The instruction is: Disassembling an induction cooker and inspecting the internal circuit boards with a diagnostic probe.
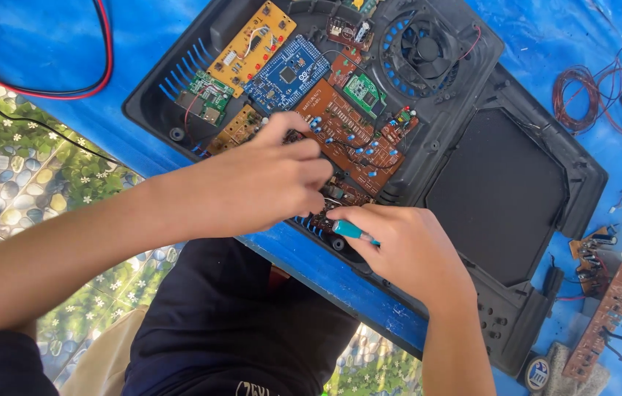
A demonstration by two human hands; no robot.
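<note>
On the blue surface (142, 44), the rigid black plastic housing (502, 183) carries thin, fragile circuit boards (347, 132) best gripped by their edges; near its front edge the left hand (259, 183) pinches a small component while the right hand (406, 246) grips a light teal-handled screwdriver (351, 230).

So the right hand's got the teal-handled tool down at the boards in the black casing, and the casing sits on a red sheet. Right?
Not quite: the sheet under the black casing is blue, not red, as the head view shows. The right hand does hold the teal-handled tool at the boards inside it.
</note>
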